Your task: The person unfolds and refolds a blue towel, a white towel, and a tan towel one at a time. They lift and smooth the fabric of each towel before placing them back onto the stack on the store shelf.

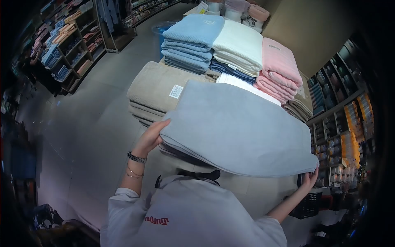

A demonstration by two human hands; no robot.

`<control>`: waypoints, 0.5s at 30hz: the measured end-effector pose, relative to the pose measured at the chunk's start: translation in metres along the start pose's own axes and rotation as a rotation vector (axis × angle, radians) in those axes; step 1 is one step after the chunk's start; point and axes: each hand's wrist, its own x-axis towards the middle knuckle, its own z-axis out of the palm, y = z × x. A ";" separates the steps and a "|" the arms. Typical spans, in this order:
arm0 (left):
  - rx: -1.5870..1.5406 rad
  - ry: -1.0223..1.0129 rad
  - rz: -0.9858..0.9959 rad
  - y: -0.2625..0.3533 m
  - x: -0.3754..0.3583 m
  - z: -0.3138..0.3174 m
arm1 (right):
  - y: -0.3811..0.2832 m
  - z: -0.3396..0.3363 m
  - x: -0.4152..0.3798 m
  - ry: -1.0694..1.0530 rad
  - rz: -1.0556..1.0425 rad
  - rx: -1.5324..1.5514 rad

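A large blue-grey towel lies partly folded over the stacks in front of me, its near edge bowed toward my body. My left hand grips the towel's left corner, thumb on top and fingers underneath. At the far right corner, my right hand pinches the same towel, with most of its fingers hidden below the edge. Left of the towel rests a stack of beige towels, the top one bearing a white label. Dark folded layers show under the towel's near left edge.
Behind stand stacks of blue towels, white towels and pink towels. A brown panel rises at the back. Shelves of folded textiles line the left, and packed racks the right. A black basket sits low at right.
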 end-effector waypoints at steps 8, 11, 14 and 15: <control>-0.585 -0.458 0.336 0.152 0.027 0.059 | -0.139 0.143 0.008 -0.380 -0.085 0.171; -0.672 -0.500 0.340 0.182 0.016 0.080 | -0.119 0.200 -0.030 -0.310 -0.251 0.202; -0.728 -0.527 0.340 0.201 0.025 0.074 | -0.095 0.230 -0.040 -0.399 -0.185 0.130; -0.731 -0.504 0.347 0.206 0.031 0.071 | -0.079 0.238 -0.043 -0.433 -0.193 0.060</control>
